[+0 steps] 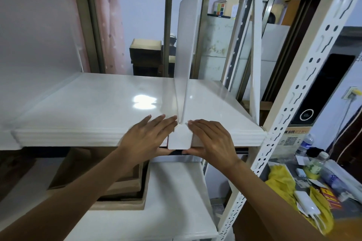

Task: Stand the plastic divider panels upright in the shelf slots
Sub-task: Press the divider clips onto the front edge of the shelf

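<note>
A frosted plastic divider panel [186, 45] stands upright on the glossy white shelf [98, 103], running from front to back. Its white clip foot [179, 139] hooks over the shelf's front edge. My left hand [148, 137] lies flat on the shelf just left of the clip, thumb under the edge. My right hand [213, 141] presses on the shelf just right of it, thumb below touching the clip's bottom. Another frosted panel [37, 41] stands upright at the far left of the shelf.
White perforated rack uprights [305, 76] rise at the right. A lower white shelf [176, 201] carries a cardboard box [94, 188]. A table at the right holds bottles [315, 164], a yellow cloth [282, 180] and a power bank [305, 201].
</note>
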